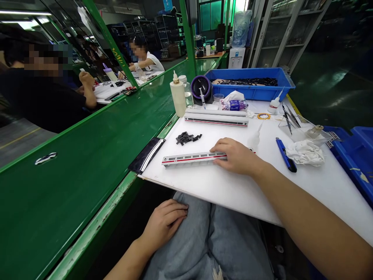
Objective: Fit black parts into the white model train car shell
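My right hand point(234, 155) lies on the right end of a white model train shell with a red stripe point(189, 158), gripping it on the white work board point(233, 186). My left hand point(163, 221) rests on my thigh below the board, fingers curled loosely, holding nothing. A small heap of several black plastic parts point(186, 138) sits just beyond the shell. Two more long white train shells point(216, 118) lie side by side farther back.
A blue pen-like tool point(285, 154), crumpled white cloth point(305, 152), tweezers point(288, 118), tape ring point(263, 116), glue bottles point(177, 94) and a blue bin point(250, 83) crowd the board's back and right. A black phone point(146, 154) lies beside the green conveyor point(87, 155). Two people work at far left.
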Motion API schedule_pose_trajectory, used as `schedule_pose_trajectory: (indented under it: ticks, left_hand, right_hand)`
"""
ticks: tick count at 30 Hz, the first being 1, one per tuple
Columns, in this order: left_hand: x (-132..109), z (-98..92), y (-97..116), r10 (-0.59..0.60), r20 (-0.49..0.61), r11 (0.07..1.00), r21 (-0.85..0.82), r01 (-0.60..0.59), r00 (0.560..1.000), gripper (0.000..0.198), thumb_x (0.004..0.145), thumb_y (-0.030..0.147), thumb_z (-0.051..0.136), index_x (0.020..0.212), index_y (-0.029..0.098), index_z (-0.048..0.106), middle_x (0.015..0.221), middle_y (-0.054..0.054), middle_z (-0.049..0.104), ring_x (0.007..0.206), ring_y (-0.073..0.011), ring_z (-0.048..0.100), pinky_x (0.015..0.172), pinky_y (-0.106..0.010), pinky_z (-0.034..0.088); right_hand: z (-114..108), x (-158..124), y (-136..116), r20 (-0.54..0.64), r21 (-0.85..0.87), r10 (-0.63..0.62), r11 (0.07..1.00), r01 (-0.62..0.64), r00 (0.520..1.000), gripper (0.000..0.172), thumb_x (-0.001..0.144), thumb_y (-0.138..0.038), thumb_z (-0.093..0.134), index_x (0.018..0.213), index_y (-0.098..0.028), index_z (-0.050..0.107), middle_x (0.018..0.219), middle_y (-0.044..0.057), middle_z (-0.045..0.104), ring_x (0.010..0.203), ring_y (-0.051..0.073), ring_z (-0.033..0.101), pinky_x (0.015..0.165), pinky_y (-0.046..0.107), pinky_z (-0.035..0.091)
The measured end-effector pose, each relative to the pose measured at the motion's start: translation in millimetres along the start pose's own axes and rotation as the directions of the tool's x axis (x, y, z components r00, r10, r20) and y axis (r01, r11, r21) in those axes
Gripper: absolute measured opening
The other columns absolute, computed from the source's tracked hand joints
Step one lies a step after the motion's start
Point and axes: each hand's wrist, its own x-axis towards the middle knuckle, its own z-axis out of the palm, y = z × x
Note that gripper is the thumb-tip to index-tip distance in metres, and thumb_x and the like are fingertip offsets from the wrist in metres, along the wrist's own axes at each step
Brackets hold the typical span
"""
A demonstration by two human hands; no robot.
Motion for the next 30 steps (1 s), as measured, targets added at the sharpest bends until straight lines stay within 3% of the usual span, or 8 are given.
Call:
schedule_pose_trajectory:
  ticks: [3,6,9,12,15,18,24,30]
  left_hand:
    - [4.2,-2.0,6.8,-0.003,-0.03,1.0,-0.021,0.002,1.0,0.021,0.087,0.008,0.062,0.101,0.022,0.068,0.097,-0.004,0.074,0.088,-0.0168,0.067,0.078,-0.032,0.058]
    - [6.4,-15.9,20.9,0.007,-0.161,0.999,-0.032,-0.012,0.987,0.028,0.085,0.003,0.063,0.105,0.022,0.068,0.097,-0.005,0.074,0.088,-0.0169,0.067,0.079,-0.033,0.058]
    - [16.4,-42.5,27.3,0.02,-0.383,0.998,0.056,0.001,0.923,0.034,0.082,0.0,0.064,0.108,0.021,0.068,0.104,-0.006,0.072,0.093,-0.0189,0.065,0.08,-0.036,0.057]
    - [38.4,-66.7,10.6,-0.058,-0.531,0.954,0.221,0.205,0.846,0.02,0.084,0.01,0.066,0.097,0.024,0.072,0.111,-0.005,0.068,0.094,-0.0195,0.064,0.077,-0.036,0.056]
    - [60.1,-75.6,-19.9,-0.114,-0.502,0.917,0.28,0.286,0.858,0.011,0.089,0.02,0.063,0.089,0.023,0.074,0.123,-0.008,0.064,0.096,-0.0212,0.063,0.079,-0.039,0.057]
    - [70.3,-73.9,-41.8,-0.068,-0.417,0.915,0.337,0.224,0.906,0.014,0.091,0.019,0.06,0.092,0.022,0.074,0.13,-0.01,0.061,0.101,-0.0225,0.062,0.082,-0.041,0.056]
    - [72.8,-74.1,-50.5,-0.012,-0.389,0.925,0.346,0.158,0.921,0.018,0.092,0.018,0.058,0.096,0.024,0.074,0.13,-0.008,0.061,0.105,-0.0223,0.062,0.081,-0.038,0.057]
    - [73.5,-74.2,-62.4,-0.121,-0.337,0.918,0.319,0.234,0.934,0.018,0.093,0.027,0.058,0.093,0.022,0.075,0.138,-0.01,0.057,0.107,-0.025,0.064,0.089,-0.044,0.058]
  right_hand:
    - [-0.3,-0.1,-1.7,0.001,-0.007,0.003,1.0,-0.003,1.0,0.027,0.085,-0.025,0.064,0.111,-0.019,0.07,0.108,0.009,0.068,0.105,0.026,0.061,0.093,0.041,0.05]
    - [0.5,0.5,-3.7,0.006,-0.04,0.015,0.999,-0.014,1.0,0.024,0.091,-0.026,0.057,0.11,-0.019,0.07,0.108,0.008,0.069,0.102,0.025,0.063,0.09,0.041,0.052]
    - [3.4,1.6,-4.5,-0.002,-0.085,0.02,0.996,-0.02,1.0,0.026,0.094,-0.025,0.051,0.11,-0.02,0.071,0.108,0.008,0.07,0.098,0.024,0.065,0.088,0.041,0.053]
    - [7.0,1.9,-4.4,-0.028,-0.119,0.028,0.992,-0.031,0.999,0.026,0.094,-0.025,0.05,0.11,-0.022,0.071,0.107,0.007,0.07,0.096,0.024,0.066,0.084,0.039,0.054]
    - [9.1,1.2,-4.2,-0.037,-0.111,0.059,0.992,-0.063,0.998,0.026,0.093,-0.026,0.051,0.11,-0.023,0.071,0.108,0.006,0.07,0.096,0.024,0.066,0.081,0.038,0.055]
    - [9.2,0.7,-4.6,-0.022,-0.077,0.084,0.993,-0.085,0.996,0.027,0.093,-0.026,0.051,0.111,-0.023,0.071,0.111,0.006,0.069,0.097,0.023,0.066,0.084,0.039,0.055]
    - [8.0,1.8,-6.2,-0.016,-0.052,0.1,0.994,-0.1,0.995,0.027,0.093,-0.027,0.052,0.112,-0.023,0.071,0.111,0.006,0.069,0.1,0.023,0.065,0.088,0.04,0.054]
    - [7.4,2.5,-7.1,-0.017,-0.029,0.105,0.994,-0.105,0.994,0.026,0.093,-0.027,0.053,0.11,-0.023,0.072,0.109,0.006,0.07,0.1,0.023,0.065,0.089,0.039,0.053]
